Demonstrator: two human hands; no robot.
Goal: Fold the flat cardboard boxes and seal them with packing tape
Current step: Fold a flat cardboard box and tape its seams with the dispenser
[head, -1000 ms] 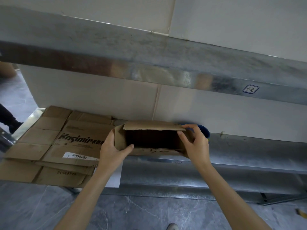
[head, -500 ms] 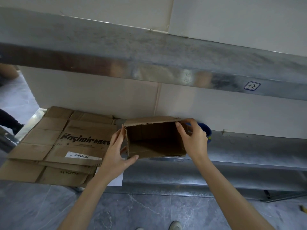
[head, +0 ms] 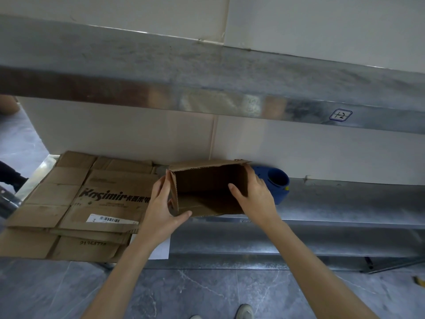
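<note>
A small brown cardboard box (head: 202,199) lies on its side on the steel shelf (head: 345,210), its open mouth facing me. My left hand (head: 162,210) holds its left edge, fingers behind the left flap and thumb along the bottom front edge. My right hand (head: 253,196) grips the right wall, thumb inside the box and fingers outside. A blue tape dispenser (head: 277,183) stands just behind my right hand against the wall. Flat cardboard boxes (head: 92,203) printed "Kasimir" are stacked at the left.
A steel upper shelf (head: 207,88) overhangs the work area. A white sheet (head: 161,249) hangs off the shelf front under my left wrist. Grey marble floor (head: 207,293) and my shoes lie below. Someone's dark shoe (head: 11,178) shows at far left.
The box has been squared open: its mouth is wider and taller than a second ago. My left hand moved to the left flap and bottom edge; my right thumb went inside the right wall.
</note>
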